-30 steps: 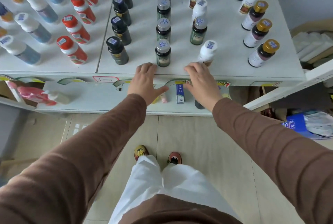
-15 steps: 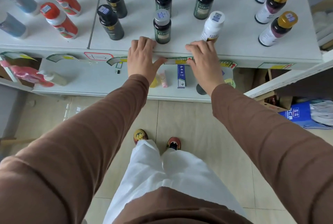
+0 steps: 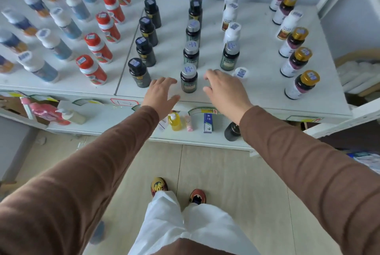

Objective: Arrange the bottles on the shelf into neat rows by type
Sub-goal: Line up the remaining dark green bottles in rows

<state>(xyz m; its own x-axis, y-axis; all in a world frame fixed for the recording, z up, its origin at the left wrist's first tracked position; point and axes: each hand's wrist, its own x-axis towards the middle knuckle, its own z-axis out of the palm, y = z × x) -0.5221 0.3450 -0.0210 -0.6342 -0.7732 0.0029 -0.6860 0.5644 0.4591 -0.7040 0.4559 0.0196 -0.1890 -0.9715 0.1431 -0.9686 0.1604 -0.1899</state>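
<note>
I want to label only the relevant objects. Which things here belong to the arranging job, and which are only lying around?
Job: red-capped bottles, black-capped bottles, silver-capped bottles, white bottles, gold-capped bottles, top shelf.

Lying about: yellow bottle, blue box, pink pack on the lower shelf.
</note>
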